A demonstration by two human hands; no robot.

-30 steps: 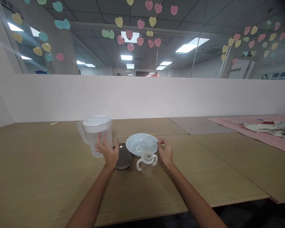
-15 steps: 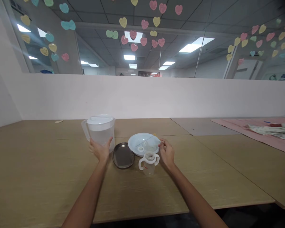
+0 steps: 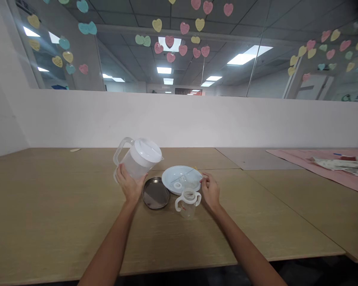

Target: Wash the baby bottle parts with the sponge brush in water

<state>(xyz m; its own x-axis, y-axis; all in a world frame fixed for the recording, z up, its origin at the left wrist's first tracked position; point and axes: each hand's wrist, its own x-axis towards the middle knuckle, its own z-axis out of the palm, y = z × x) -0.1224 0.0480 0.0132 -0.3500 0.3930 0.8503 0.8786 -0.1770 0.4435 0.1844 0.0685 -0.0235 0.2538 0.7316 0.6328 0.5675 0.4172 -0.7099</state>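
Here, the left hand [image 3: 130, 186] grips the jug [image 3: 138, 162], its long axis tilted right, spout rightward. The bottle [image 3: 187, 207] stands right and nearer, beside the right hand [image 3: 210, 191], whose fingers curl at the plate's [image 3: 172, 174] right rim; whether gripping, I cannot tell.

left hand [image 3: 131, 186] gripping, right hand [image 3: 211, 190] curled

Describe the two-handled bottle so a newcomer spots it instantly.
On the wooden table, find the pale plate beside the right hand. The bottle stands just camera-side of it. Unlike the tilted, lidded pitcher, it's upright, open-topped, with two white handles.
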